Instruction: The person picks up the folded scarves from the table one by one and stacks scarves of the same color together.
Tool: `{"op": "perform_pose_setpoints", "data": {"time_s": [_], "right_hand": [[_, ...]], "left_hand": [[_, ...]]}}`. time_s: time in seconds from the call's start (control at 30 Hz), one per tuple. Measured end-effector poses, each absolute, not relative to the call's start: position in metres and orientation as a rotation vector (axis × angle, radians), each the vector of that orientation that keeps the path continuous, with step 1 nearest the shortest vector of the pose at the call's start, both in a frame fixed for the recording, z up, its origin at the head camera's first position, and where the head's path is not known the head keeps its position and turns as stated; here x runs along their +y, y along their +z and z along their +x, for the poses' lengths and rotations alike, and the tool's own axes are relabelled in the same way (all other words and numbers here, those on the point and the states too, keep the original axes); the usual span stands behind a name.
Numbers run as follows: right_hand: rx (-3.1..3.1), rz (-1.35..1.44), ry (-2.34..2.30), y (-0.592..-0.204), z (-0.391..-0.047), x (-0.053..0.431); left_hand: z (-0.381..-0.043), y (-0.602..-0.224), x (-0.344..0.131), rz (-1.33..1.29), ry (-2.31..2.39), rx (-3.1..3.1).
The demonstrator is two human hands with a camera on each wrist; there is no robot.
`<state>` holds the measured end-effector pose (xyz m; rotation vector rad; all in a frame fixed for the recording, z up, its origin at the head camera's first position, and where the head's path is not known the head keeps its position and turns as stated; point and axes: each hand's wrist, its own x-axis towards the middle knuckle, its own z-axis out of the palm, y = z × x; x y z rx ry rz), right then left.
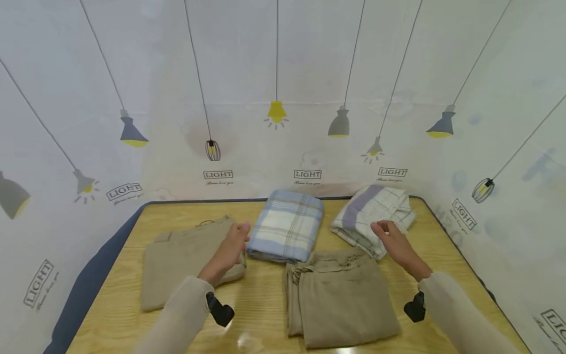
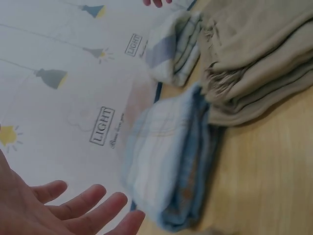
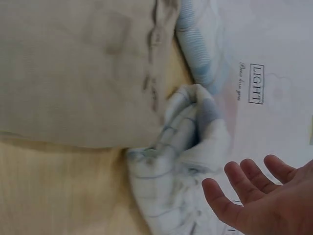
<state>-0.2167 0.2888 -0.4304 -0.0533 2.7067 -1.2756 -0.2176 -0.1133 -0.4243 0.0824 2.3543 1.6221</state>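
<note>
Head view: four folded cloths on a wooden table (image 1: 256, 314). Blue-white plaid cloth (image 1: 286, 226) sits at the back middle; white cloth with purple stripe (image 1: 367, 214) is back right, fringe showing. One tan cloth on the left (image 1: 177, 268), another tan cloth in front (image 1: 347, 302).

Left hand (image 1: 229, 250) is empty, fingers loosely spread, between the left tan cloth and the plaid one; contact can't be told. Right hand (image 1: 397, 247) is also empty, fingers slightly bent and apart, over the striped cloth's near right side; touching or not, can't tell.

Handling, judged by look: all light, soft, floppy, not fragile, little slip. Layers likely slide apart if only the top one is pinched. Best hold on the plaid: both side edges, fingers under every layer. Striped one looks looser; take its thick folds, not the fringe.
</note>
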Motion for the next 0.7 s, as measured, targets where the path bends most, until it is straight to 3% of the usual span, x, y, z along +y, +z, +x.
{"op": "perform_pose_setpoints", "data": {"time_s": [0.37, 0.7], "right_hand": [[2.511, 0.192, -1.339, -0.480, -0.188, 0.301], [2.300, 0.385, -1.563, -0.505, -0.176, 0.297]], "left_hand": [[-0.185, -0.480, -0.074, 0.077, 1.572, 2.166], [-0.173, -0.512, -0.031, -0.094, 1.688, 2.009]]}}
